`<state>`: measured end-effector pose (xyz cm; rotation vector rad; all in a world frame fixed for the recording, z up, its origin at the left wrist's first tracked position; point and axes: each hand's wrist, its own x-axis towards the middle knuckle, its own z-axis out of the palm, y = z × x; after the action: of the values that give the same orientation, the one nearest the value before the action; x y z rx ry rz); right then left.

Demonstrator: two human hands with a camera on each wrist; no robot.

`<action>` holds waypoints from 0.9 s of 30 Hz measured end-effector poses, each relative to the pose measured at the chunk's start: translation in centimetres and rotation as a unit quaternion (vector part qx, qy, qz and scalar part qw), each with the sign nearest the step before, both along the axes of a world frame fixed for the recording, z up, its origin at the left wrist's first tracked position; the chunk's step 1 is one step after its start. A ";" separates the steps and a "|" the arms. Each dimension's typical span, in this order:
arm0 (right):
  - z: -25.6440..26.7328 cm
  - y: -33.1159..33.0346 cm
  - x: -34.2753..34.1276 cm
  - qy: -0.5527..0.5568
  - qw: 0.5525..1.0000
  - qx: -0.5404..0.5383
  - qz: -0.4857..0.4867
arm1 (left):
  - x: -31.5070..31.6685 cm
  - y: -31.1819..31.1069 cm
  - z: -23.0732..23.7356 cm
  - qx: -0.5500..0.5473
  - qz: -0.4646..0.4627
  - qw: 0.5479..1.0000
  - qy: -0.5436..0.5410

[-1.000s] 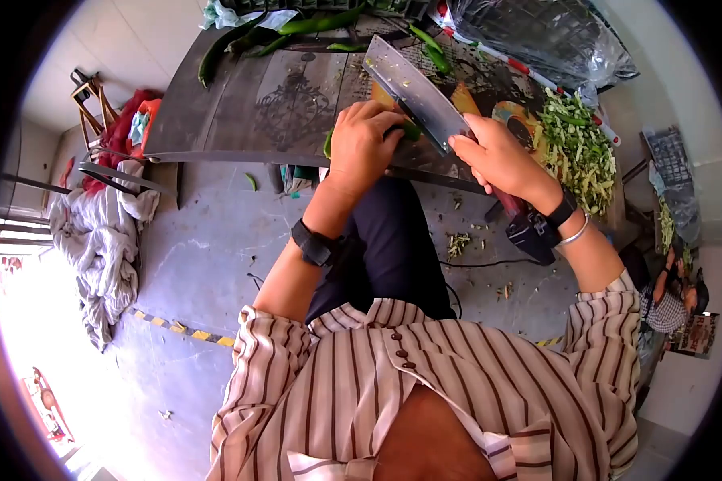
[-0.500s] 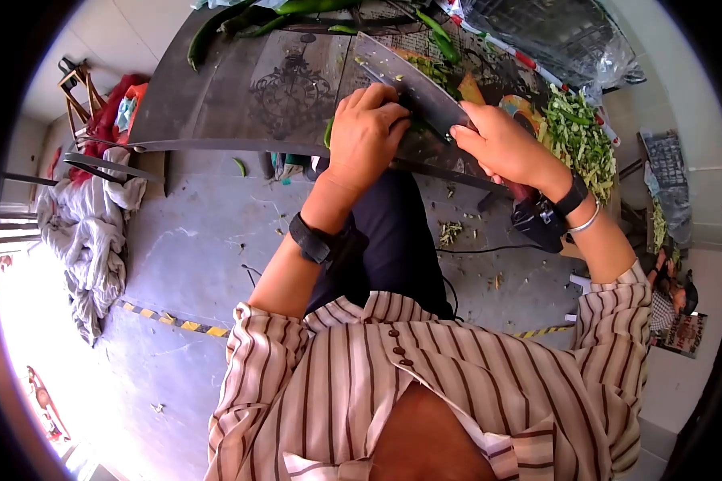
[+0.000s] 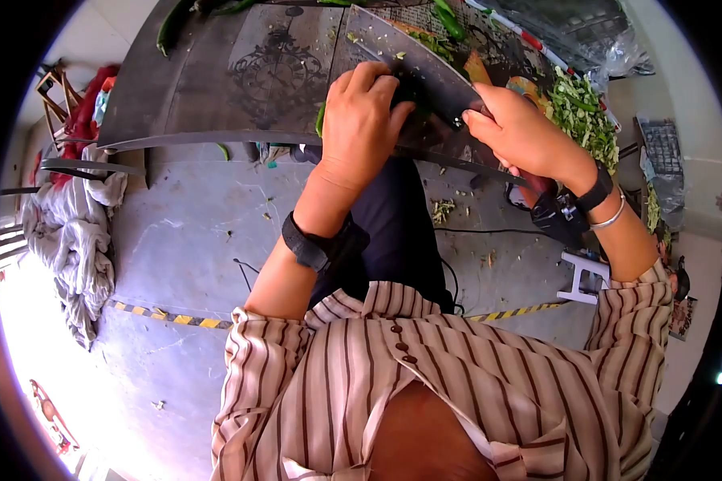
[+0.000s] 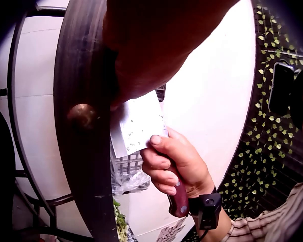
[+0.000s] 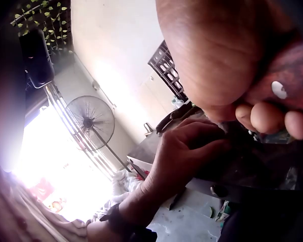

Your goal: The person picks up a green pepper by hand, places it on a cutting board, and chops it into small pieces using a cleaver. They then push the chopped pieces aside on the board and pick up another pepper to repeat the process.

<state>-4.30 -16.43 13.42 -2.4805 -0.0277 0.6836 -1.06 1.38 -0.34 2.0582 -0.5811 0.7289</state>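
My right hand (image 3: pixel 525 132) grips the dark red handle of a wide cleaver (image 3: pixel 413 64), its blade slanting up and left over the dark table (image 3: pixel 208 96). Bits of green stick to the blade. Close beside the blade, my left hand (image 3: pixel 357 120) holds down a green chili pepper (image 3: pixel 320 120) with bent fingers near the table's front edge. Most of that pepper is hidden under the hand. In the left wrist view the handle (image 4: pixel 180 199) shows below the curled fingers of the right hand. Cut green pieces (image 3: pixel 433 42) lie behind the blade.
A heap of chopped green pepper (image 3: pixel 573 112) is at the table's right. Whole long peppers (image 3: pixel 172 24) lie at the back left, another (image 3: pixel 449 20) behind the cleaver. A red-and-white pole (image 3: pixel 533 40) crosses the back right. A white stool (image 3: pixel 583 276) stands on the floor at right.
The head view has shifted, so the table sits higher and farther left. The cleaver has stayed beside the left hand, and the green seen at the hand's right side a second ago is now hidden.
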 end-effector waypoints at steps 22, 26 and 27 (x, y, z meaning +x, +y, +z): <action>-1.1 0.5 0.8 -0.025 0.999 0.020 0.009 | 0.2 0.0 -0.1 0.002 -0.010 1.000 0.023; -1.9 0.6 1.5 -0.058 0.998 0.026 0.007 | 0.5 -0.2 0.0 0.007 -0.003 1.000 -0.005; -1.7 1.0 1.2 -0.058 0.998 0.035 0.005 | 0.6 -0.3 -0.2 0.003 0.005 1.000 -0.007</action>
<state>-3.13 -15.45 11.76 -2.4507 -0.1069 0.5331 -0.50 1.12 -0.51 2.0645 -0.5813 0.7484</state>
